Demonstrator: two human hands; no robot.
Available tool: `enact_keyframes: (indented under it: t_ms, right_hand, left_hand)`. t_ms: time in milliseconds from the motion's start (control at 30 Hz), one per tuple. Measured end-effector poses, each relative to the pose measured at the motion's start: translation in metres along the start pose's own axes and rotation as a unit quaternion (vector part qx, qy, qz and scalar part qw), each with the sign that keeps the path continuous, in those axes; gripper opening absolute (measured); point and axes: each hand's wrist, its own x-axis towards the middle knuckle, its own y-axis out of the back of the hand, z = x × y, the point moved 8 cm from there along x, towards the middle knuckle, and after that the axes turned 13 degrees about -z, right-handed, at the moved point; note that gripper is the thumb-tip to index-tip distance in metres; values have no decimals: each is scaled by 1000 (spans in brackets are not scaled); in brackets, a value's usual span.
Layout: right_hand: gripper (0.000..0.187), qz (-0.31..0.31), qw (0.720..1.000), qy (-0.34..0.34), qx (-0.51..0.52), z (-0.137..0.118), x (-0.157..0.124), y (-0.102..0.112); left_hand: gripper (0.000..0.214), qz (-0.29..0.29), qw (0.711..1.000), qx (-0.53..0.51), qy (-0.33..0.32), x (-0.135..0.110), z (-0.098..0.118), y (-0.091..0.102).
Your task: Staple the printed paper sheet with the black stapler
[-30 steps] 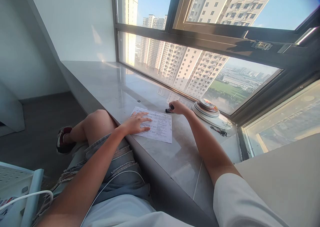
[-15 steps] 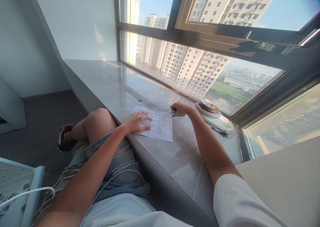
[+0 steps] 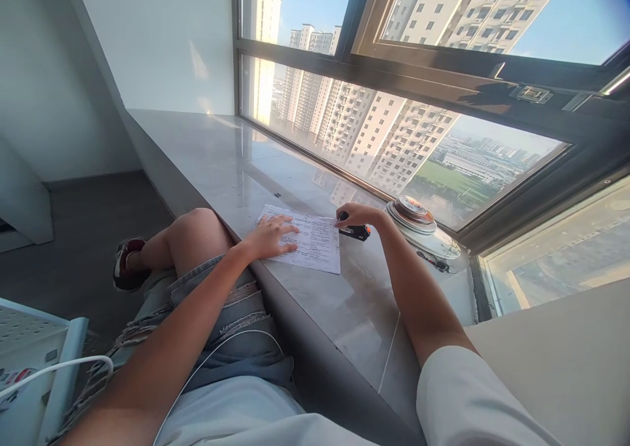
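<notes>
Printed sheets of paper [image 3: 319,252] lie on the grey stone windowsill [image 3: 197,164]. My left hand [image 3: 273,237] is spread flat over the left half of the paper, pressing on it with fingers apart. At the paper's upper right corner, my right hand [image 3: 359,212] is closed around a black stapler [image 3: 357,233] with an orange-red spot at its rear end. The stapler's front end meets the paper's corner, partly covered by my fingers. Beyond the paper lies a small dark piece [image 3: 277,195], too small to name.
To the right stands a stack of round plates or lids [image 3: 412,216], with a bunch of keys [image 3: 436,262] or similar dark bits beside it. The window [image 3: 418,144] borders the sill. A white cable [image 3: 221,344] crosses my lap; a white perforated cart [image 3: 63,367] stands lower left.
My right hand has turned the stapler, so more of its black side and its orange-red spot show beside the paper's corner. My left hand stays on the paper.
</notes>
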Motion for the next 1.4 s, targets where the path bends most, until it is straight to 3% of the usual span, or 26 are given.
enact_keyframes:
  t_ms: [100,200,500,733,1400]
  right_hand:
    - [76,16,993,-44,105,5,1,-2]
    - [90,77,973,-87,197,9,2,-2]
    - [71,116,983,-38,140,-1,16,-2]
    - [62,97,989,-27,105,-9,18,-5]
    - [57,105,989,-33,102,-11,16,-4]
  left_hand:
    - [54,4,1000,0,3,0,0,0]
    - [54,6,1000,-3,2,0,1,0]
    - [55,-5,1000,-22,-22,1,2,-2]
    - [56,-11,999,-28,-15,1,3,-3]
    - [56,-4,999,-30,-21,0,1,-6]
